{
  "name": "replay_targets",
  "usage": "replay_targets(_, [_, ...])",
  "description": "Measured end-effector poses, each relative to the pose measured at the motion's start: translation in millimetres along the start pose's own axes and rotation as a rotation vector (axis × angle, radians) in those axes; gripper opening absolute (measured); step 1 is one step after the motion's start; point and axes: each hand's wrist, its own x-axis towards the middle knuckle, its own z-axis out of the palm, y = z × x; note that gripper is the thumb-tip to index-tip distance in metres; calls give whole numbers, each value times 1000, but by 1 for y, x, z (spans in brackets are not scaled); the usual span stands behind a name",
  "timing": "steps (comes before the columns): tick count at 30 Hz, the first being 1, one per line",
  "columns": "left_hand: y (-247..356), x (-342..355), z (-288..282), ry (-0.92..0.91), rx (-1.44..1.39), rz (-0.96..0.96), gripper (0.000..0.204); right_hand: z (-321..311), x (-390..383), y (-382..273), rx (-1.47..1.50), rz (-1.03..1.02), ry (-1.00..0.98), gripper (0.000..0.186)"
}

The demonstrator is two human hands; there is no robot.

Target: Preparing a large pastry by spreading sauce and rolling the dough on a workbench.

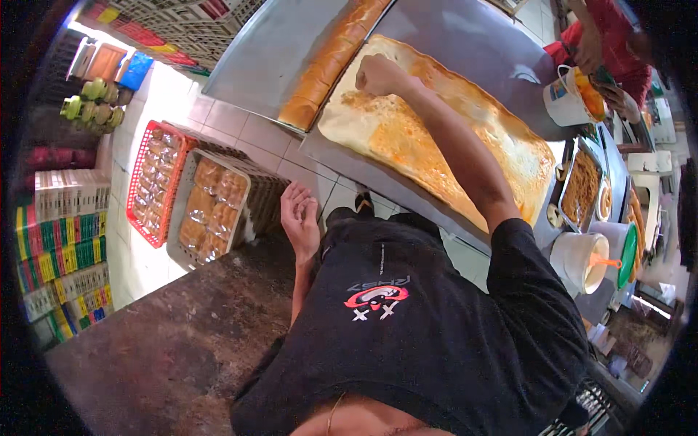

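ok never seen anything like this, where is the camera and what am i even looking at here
No machine here, just a person's two bare hands. The one picture comes from a wide fisheye camera worn on that person's head, looking down, so straight edges bend near its rim. On the grey metal surfaces lie a flat baked sheet with patchy orange-brown spread and, to its left, a long browned roll. The right hand is curled closed over the sheet; whether it holds anything is hidden. The left hand is loosely open, nothing visible in it.
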Motion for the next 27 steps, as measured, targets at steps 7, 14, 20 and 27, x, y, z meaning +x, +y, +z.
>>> replay_targets(7, [5, 5, -2, -8, 13, 1, 46, -12, -3, 0, 121, -97, -318, 19])
replay_targets(14, [-4, 16, 8, -133, 30, 4, 44, -33, -62, 13, -43, 33, -502, 22])
replay_targets(20, [-6, 30, 40, -329, 30, 24, 44, -60, -151, 25, -89, 264, -440, 29])
replay_targets(27, [-3, 18, 100, -519, 8, -23, 45, -79, -296, 57, -248, 436, -419, 25])
